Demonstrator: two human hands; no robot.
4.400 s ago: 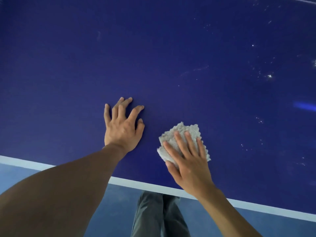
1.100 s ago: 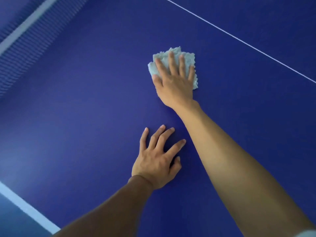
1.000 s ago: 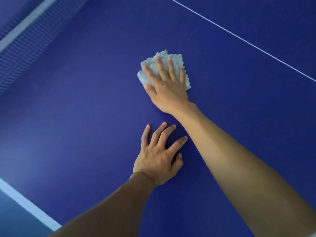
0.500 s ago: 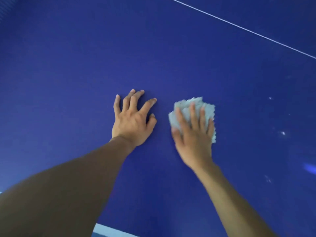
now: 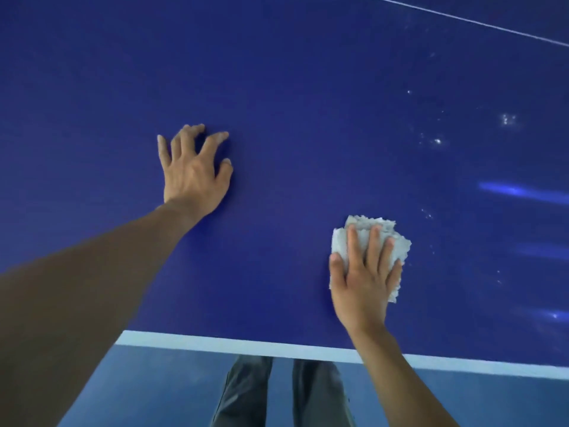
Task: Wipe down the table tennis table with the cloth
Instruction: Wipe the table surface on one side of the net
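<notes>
The right hand (image 5: 365, 282) lies flat, fingers straight and a little apart, pressing the pale cloth (image 5: 340, 241) onto the blue counter (image 5: 308, 87) at lower right of the frame, near the white edge stripe (image 5: 246, 342). The left hand (image 5: 194, 171), fingers spread, rests on the counter left of centre. White specks (image 5: 437, 141) dot the upper right.

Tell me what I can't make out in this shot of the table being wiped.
Head view only.
The cloth: its middle is hidden under the right hand.
The table: far end and sides cut off by the frame edges.
The white specks: too small to tell dust from droplets.
The surface beneath the left hand: covered by its palm.
</notes>
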